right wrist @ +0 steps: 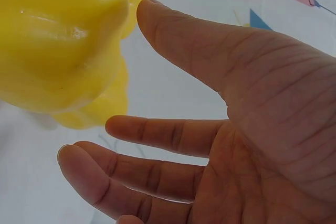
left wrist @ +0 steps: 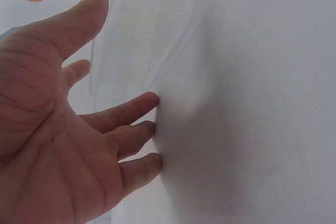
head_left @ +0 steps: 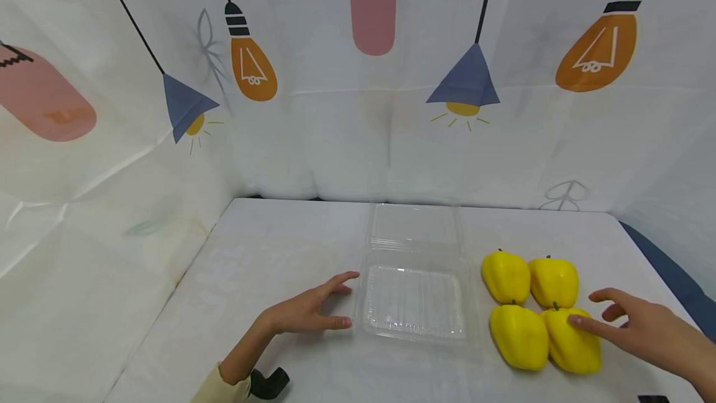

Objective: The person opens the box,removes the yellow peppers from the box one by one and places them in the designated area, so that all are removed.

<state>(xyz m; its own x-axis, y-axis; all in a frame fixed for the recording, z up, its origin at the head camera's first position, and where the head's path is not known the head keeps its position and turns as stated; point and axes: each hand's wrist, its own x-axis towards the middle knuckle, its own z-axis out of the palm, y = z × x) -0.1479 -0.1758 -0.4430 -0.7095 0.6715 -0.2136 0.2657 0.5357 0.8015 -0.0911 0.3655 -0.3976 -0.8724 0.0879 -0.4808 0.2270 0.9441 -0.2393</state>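
Note:
A clear plastic clamshell container (head_left: 414, 303) lies with its lid spread back on the white table. Just left of it is my left hand (head_left: 307, 311), fingers spread and holding nothing; the left wrist view shows the container (left wrist: 136, 35) beyond the thumb. Several yellow bell peppers stand grouped to the right of the container. My right hand (head_left: 643, 331) is beside the front right bell pepper (head_left: 573, 344), thumb overlapping it in the head view. In the right wrist view a gap separates the relaxed fingers from the large bell pepper (right wrist: 58, 40); thumb contact is unclear.
The table (head_left: 268, 235) ends at a white curtain (head_left: 335, 142) printed with lamps and bulbs, which also hangs along the left side. A dark curved object (head_left: 270, 384) is by the left sleeve (head_left: 224, 387). Another dark piece (head_left: 653, 399) shows at the bottom right.

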